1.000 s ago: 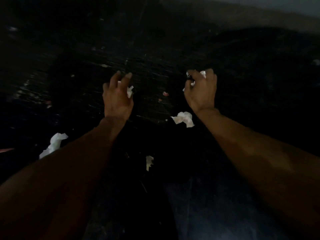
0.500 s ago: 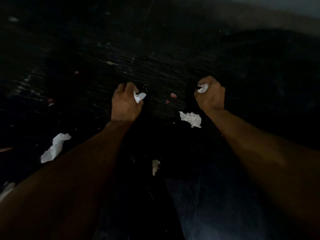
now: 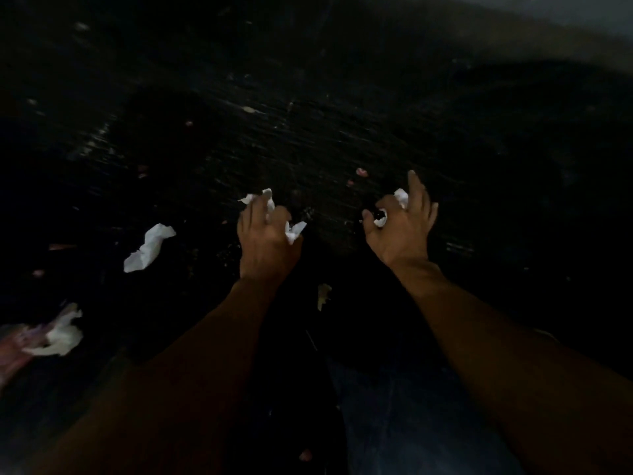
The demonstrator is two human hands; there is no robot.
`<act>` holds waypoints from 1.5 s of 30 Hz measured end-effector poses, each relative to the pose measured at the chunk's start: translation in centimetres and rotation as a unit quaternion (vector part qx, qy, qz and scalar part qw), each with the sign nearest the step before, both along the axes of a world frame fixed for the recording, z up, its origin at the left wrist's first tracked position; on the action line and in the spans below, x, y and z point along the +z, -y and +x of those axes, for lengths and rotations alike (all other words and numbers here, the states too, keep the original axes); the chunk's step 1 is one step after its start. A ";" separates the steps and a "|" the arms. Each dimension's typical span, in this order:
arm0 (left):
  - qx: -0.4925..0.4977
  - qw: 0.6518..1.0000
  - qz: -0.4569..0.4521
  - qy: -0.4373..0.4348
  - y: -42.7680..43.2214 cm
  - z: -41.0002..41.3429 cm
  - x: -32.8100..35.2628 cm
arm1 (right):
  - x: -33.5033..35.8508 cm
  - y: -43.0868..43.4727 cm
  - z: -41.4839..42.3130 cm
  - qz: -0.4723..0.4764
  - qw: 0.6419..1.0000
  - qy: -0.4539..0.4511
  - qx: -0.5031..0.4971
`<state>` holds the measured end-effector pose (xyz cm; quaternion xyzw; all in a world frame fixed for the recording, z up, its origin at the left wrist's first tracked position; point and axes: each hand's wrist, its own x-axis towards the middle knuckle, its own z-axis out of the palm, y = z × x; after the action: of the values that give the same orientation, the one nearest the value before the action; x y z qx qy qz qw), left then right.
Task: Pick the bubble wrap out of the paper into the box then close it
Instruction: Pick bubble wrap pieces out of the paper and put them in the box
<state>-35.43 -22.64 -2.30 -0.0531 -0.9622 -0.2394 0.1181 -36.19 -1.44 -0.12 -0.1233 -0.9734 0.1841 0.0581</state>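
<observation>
Lap: the person's legs, in dark cloth, fill the bottom of the view; both forearms reach out over them, so there's little room close in
Small scrap (image 3: pixel 323 294): pale, lying between the two forearms; nobody's touching it
Low-left wad (image 3: pixel 65 334): crumpled and white, touching a blurred pinkish thing (image 3: pixel 13 341); too dim to name
Loose piece (image 3: pixel 149 248): a long white crumple, left of the hands and well apart from them
Left hand (image 3: pixel 269 241): the grip is closed; fingers curl round a white wad (image 3: pixel 295 231), whose ends poke out by the thumb and past the fingertips
Right hand (image 3: pixel 399 228): thumb and bent fingers pinch a white scrap (image 3: pixel 401 197); one finger sticks straight out beyond it
Task's thing: it's in both hands, if that white stuff is it; bubble wrap or paper, the gloom won't say; no box in view
Handling: likely feather-light, soft and crushable, nothing to break; it may spring open or slip out, so bunching it at the middle looks safer than a loose corner
Dark surface (image 3: pixel 308 138): scratched and littered with pink flecks (image 3: pixel 361 172) just beyond the hands; open room ahead and to the right
Far edge: a pale band at the top right; what it is can't be told
</observation>
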 end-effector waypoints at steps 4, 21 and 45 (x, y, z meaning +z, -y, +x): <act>-0.025 1.000 0.001 -0.016 -0.2 -0.5 -0.6 | -1.3 -0.1 -0.2 -0.033 0.996 -0.075 0.025; 0.251 0.962 0.104 -0.037 9.0 8.6 9.2 | 4.4 11.0 1.2 -0.239 0.954 -0.096 0.152; 0.141 0.990 0.017 -0.012 25.4 13.7 0.2 | -1.7 30.2 1.3 -0.088 0.922 -0.037 0.375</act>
<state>-21.77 -48.04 -2.14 0.0826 -0.9542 -0.2364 0.1635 -34.91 -31.69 -1.85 0.2534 -0.9254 0.2815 0.0098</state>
